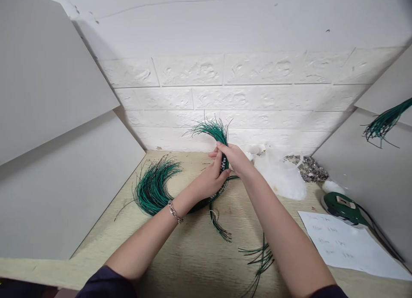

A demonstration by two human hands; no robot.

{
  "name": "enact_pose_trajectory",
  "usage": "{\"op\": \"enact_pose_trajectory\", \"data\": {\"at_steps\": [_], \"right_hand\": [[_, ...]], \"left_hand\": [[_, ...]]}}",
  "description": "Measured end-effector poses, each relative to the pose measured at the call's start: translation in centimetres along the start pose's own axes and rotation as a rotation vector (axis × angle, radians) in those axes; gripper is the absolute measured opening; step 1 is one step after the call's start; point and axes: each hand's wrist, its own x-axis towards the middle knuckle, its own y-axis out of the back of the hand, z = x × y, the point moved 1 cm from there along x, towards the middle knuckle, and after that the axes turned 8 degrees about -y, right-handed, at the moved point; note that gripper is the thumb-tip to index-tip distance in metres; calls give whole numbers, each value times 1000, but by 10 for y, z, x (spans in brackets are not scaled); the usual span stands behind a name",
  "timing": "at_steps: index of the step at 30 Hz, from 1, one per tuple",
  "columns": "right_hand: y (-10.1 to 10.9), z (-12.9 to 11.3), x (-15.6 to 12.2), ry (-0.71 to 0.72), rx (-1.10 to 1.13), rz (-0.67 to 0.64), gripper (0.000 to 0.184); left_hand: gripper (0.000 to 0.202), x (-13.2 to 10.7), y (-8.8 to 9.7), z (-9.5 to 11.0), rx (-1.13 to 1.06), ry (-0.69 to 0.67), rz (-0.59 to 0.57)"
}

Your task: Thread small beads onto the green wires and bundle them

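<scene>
The left hand (210, 180) and the right hand (237, 158) are both clamping on a cord bundle (216, 128) near mid-view above the table (189, 259), its green ends fanning between eleven and twelve o'clock and its lower length curving behind the left wrist (189, 198) toward eight o'clock. From the gripped section, a white bag (286, 178) is lying at three o'clock, a paper sheet (347, 246) at four, and loose cords (263, 259) at five.
</scene>
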Motion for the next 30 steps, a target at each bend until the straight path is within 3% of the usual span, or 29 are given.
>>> {"op": "enact_pose_trajectory", "data": {"at_steps": [3, 8, 10, 13, 17, 23, 30], "right_hand": [[8, -10, -4, 27, -5, -59, 27], [13, -18, -6, 143, -57, -93, 31], [12, -20, -7, 178, -61, -98, 32], [11, -23, -10, 188, -49, -98, 31], [13, -27, -16, 98, -1, -127, 26], [12, -25, -17, 32, 54, -229, 24], [12, -23, -17, 38, -9, -209, 26]], "left_hand": [[61, 0, 3, 2, -22, -83, 61], [46, -3, 9, 1, 60, -240, 547], [48, -4, 10, 1, 191, -276, 619], [53, -5, 12, 1, 375, -345, 579], [55, -6, 12, 1, 499, -402, 509], [56, -7, 11, 2, 515, -402, 452], [58, -6, 12, 8, 429, -308, 369]]}}
